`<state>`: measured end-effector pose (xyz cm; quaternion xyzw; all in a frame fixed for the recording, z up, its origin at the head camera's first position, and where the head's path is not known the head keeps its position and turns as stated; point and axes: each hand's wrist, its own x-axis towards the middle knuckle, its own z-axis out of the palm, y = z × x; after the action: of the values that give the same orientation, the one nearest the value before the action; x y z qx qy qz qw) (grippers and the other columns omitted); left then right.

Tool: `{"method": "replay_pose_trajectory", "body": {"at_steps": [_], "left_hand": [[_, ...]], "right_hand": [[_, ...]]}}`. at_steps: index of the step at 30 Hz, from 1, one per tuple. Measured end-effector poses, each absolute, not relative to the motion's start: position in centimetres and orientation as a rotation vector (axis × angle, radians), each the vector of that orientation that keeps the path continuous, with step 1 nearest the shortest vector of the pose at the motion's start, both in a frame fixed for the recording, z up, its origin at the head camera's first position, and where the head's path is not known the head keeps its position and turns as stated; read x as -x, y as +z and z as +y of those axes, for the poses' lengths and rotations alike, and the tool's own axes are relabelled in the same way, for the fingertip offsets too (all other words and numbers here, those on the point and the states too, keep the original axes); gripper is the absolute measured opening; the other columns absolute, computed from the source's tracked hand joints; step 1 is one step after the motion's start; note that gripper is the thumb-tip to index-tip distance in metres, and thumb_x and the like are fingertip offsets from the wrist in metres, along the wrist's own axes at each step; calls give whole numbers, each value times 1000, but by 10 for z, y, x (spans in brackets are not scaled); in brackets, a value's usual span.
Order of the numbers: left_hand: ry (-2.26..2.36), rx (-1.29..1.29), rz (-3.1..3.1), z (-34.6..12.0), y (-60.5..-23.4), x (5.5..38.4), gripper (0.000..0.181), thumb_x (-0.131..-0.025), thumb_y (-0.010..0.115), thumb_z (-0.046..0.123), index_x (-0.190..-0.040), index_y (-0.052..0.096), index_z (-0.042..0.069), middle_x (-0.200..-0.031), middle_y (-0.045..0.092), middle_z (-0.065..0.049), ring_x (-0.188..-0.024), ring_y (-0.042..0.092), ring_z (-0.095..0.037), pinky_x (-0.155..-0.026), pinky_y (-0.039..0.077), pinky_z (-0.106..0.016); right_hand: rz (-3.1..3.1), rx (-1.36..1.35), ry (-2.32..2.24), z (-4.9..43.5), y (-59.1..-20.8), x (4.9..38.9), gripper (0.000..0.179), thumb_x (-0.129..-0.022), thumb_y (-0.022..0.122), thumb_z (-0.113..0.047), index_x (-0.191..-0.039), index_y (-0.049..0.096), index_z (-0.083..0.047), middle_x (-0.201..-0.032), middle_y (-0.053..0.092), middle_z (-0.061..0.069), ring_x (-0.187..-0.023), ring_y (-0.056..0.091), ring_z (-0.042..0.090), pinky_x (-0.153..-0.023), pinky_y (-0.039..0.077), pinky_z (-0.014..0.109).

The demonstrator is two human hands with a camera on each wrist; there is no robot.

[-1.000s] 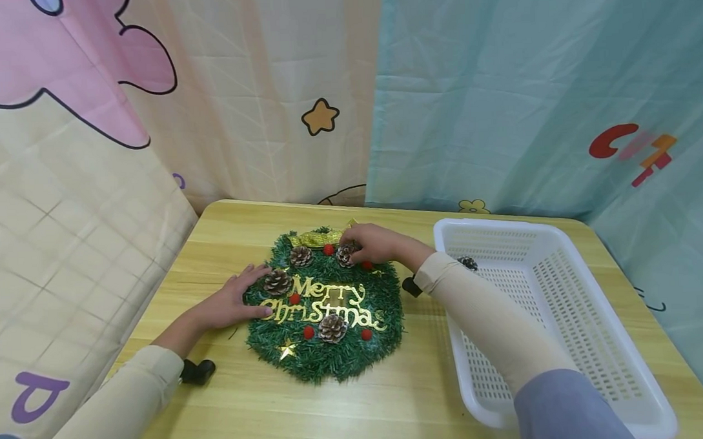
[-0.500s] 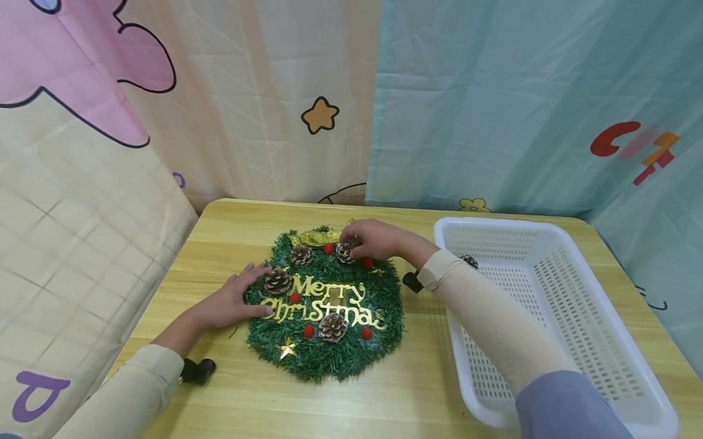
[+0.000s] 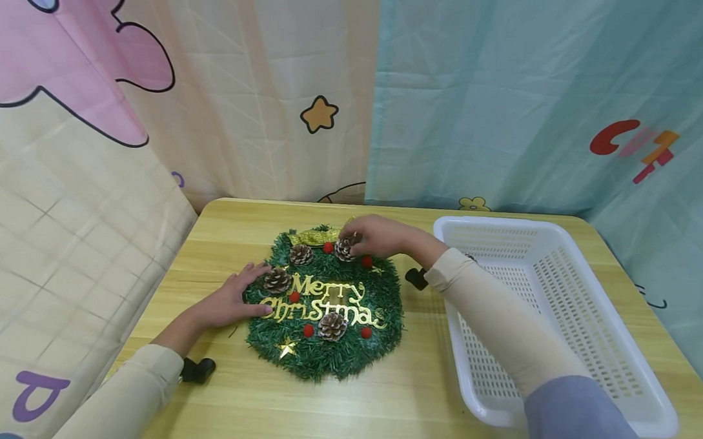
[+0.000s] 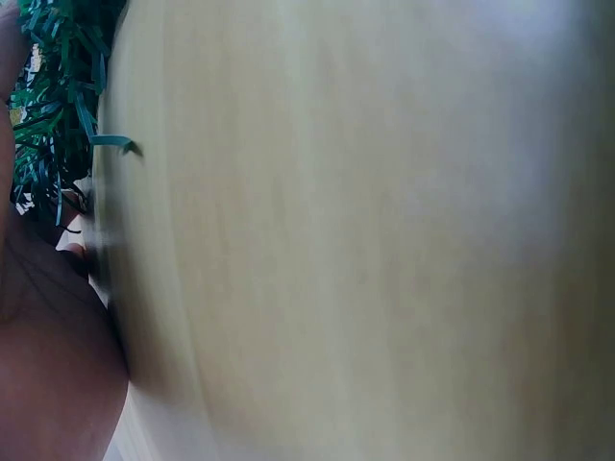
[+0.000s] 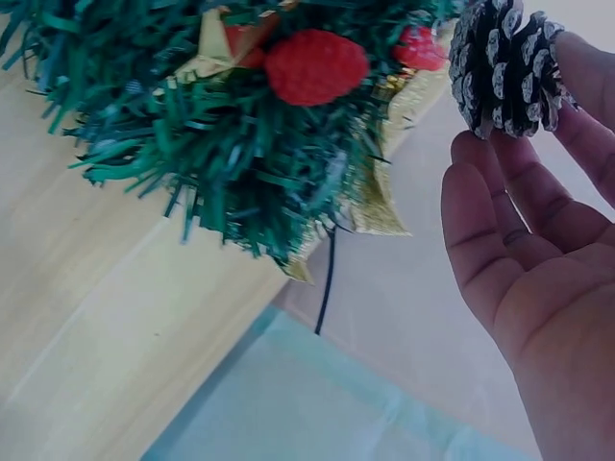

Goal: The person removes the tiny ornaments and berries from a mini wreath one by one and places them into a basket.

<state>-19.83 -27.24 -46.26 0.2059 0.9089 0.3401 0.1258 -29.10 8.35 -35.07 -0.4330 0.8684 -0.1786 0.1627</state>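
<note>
A round green tinsel wreath lies flat on the table, with gold "Merry Christmas" lettering across its middle. Red balls, a gold star and several pine cones sit on it. At its upper right, my right hand pinches a snow-tipped pine cone between thumb and fingers. The right wrist view has this cone beside the wreath's gold ribbon. My left hand rests with spread fingers on the wreath's left edge, near another pine cone. Most of that hand lies outside the left wrist view.
A white perforated plastic basket stands on the right of the wooden table, partly under my right forearm. Something dark in it is mostly hidden by the sleeve. Printed curtains hang behind the table.
The right hand has risen slightly with the pine cone, and its wrist and forearm have shifted a little to the right. The left hand and the wreath have stayed put.
</note>
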Motion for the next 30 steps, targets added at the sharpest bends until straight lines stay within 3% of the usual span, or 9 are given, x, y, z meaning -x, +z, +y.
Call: {"method": "replay_pose_trajectory", "body": {"at_steps": [23, 30], "left_hand": [[985, -588, 2639, -273, -463, 199, 94, -86, 75, 47, -159, 25, 15, -165, 9, -15, -149, -2, -42, -112, -3, -69], [983, -585, 2638, -273, -462, 199, 94, -87, 75, 47, -159, 25, 15, -165, 9, -15, -149, -2, -41, -112, -3, -68]], "right_hand": [[2468, 1260, -580, 107, -327, 273, 38, -101, 60, -14, -138, 57, -8, -139, 56, 7, -127, 52, 23, -105, 43, 43], [2472, 1224, -619, 119, -319, 267, 38, -101, 60, -14, -138, 56, -7, -138, 56, 9, -123, 55, 23, -99, 47, 42]]}}
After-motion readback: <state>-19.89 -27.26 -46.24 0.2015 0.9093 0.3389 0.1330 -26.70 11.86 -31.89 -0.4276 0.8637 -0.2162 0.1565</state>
